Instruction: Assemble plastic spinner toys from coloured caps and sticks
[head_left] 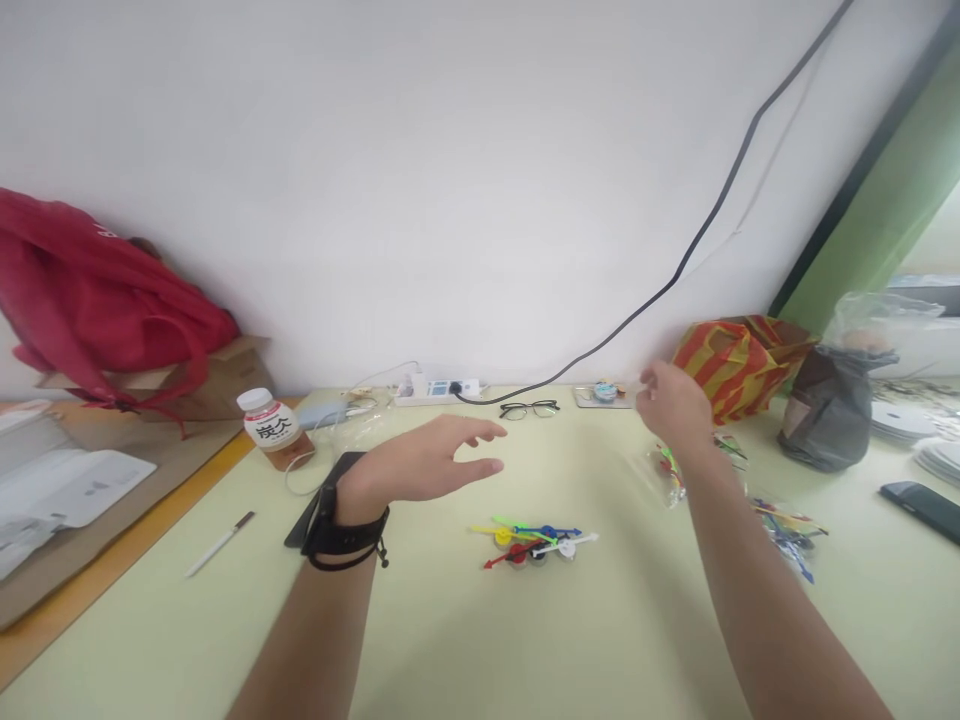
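My left hand [427, 465] hovers above the pale table [525, 640], fingers spread and holding nothing; a black band circles its wrist. Just in front of it lies a small pile of coloured plastic pieces [536, 540] in yellow, green, blue, red and white. My right hand [675, 405] is raised farther back at the right, fingers pinched on a clear plastic bag [667, 470] that hangs below it with coloured pieces inside. Another clear bag of coloured pieces [787, 530] lies by my right forearm.
A bottle [274, 430], a black phone [326, 500] and a white pen [221, 543] lie at the left. Glasses [529, 408] and a power strip [439, 390] sit by the wall. A striped bag [739, 360], a dark bag [832, 405] and another phone [922, 505] are at the right. A red backpack [97, 300] rests on boxes.
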